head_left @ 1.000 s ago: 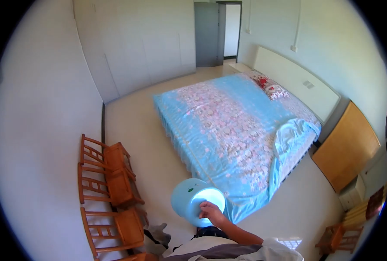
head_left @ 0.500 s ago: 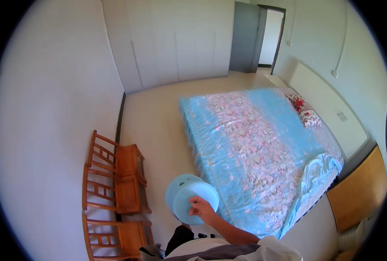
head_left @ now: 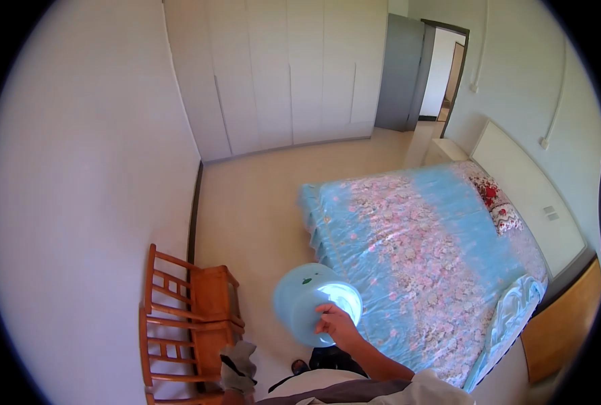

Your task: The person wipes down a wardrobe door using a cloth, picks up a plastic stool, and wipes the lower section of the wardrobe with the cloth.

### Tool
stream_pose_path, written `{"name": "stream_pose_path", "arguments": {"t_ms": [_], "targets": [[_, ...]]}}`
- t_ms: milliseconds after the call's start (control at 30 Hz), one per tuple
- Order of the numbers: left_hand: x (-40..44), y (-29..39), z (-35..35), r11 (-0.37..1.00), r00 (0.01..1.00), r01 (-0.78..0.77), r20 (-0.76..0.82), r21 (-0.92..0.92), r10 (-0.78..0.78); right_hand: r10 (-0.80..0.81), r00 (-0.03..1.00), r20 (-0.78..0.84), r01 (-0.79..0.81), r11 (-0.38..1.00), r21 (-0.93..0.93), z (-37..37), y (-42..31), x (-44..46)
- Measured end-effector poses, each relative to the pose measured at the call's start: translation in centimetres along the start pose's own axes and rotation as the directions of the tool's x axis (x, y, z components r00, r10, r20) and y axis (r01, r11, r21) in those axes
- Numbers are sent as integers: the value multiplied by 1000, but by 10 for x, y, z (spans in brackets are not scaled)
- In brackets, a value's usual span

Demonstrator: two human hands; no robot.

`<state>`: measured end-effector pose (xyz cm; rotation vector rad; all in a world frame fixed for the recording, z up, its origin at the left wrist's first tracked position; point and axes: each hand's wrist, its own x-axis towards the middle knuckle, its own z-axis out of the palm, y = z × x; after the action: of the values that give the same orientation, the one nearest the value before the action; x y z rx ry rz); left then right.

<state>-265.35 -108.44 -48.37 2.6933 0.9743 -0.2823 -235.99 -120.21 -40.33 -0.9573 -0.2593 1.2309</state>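
A light blue plastic basin point(head_left: 293, 307) with a small dark green mark is tilted in front of me, beside the bed's near left corner. My right hand point(head_left: 337, 324) overlaps the basin, its fingers curled in a grip on it; the exact grip point is hard to make out. At the bottom edge, a crumpled grey cloth point(head_left: 239, 364) stands up from my left hand point(head_left: 233, 397), of which only a little skin shows. The cloth covers its fingers.
A bed point(head_left: 408, 263) with a blue floral cover fills the right side. Wooden chairs point(head_left: 212, 290) line the left wall. A white wardrobe point(head_left: 287, 81) and a grey door point(head_left: 400, 74) stand at the back. A wooden board point(head_left: 563, 324) leans at the right.
My view has tilted, so the room sits lower. The basin has moved right with my right hand, and bright light now falls inside it. The grey cloth has risen further into view at my left.
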Motion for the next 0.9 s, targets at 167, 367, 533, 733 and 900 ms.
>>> {"name": "stream_pose_path", "arguments": {"t_ms": [167, 367, 533, 733, 900], "targets": [[94, -23, -39, 1000, 997, -10, -74, -25, 8, 4, 999, 32, -5, 999, 33, -7, -20, 83], [190, -56, -49, 999, 999, 41, -24, -30, -42, 2, 999, 46, -4, 998, 64, -13, -51, 205], [270, -80, -65, 991, 989, 127, 87, -50, -122, 167, 984, 59, -164, 985, -51, 6, -93, 318], [363, -111, -97, 977, 970, 202, 150, -73, -189, 145, 979, 143, -132, 986, -101, 34, -125, 433], [436, -154, -111, 977, 967, 203, 172, -71, -188, 140, 980, 142, -142, 990, 5, 56, -137, 519]]}}
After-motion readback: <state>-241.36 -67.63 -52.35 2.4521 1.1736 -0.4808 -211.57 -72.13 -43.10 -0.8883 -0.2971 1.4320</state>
